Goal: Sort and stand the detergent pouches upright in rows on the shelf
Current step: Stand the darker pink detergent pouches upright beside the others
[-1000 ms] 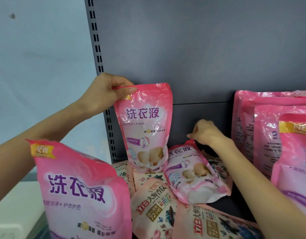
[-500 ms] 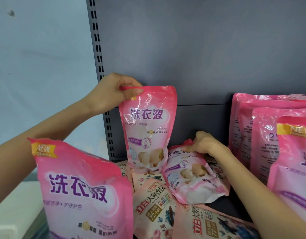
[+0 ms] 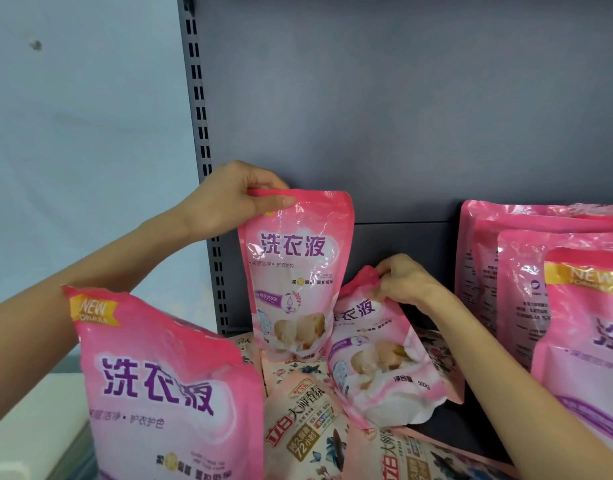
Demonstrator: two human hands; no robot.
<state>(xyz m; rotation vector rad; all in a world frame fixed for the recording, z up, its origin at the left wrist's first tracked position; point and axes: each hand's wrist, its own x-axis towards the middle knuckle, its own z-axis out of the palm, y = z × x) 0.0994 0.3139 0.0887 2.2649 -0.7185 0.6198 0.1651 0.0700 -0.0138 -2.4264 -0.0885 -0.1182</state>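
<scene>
Head: two gripped: left hand upright pouch, right hand tilted pouch.

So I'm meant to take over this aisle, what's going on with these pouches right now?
A person is sorting detergent pouches on a grey shelf unit. The left hand pinches the top edge of an upright pink pouch near the back. The right hand grips the top of a tilted pink pouch, which leans on a heap of floral pouches. A row of pink pouches stands at the right, and a larger pink pouch fills the near left.
</scene>
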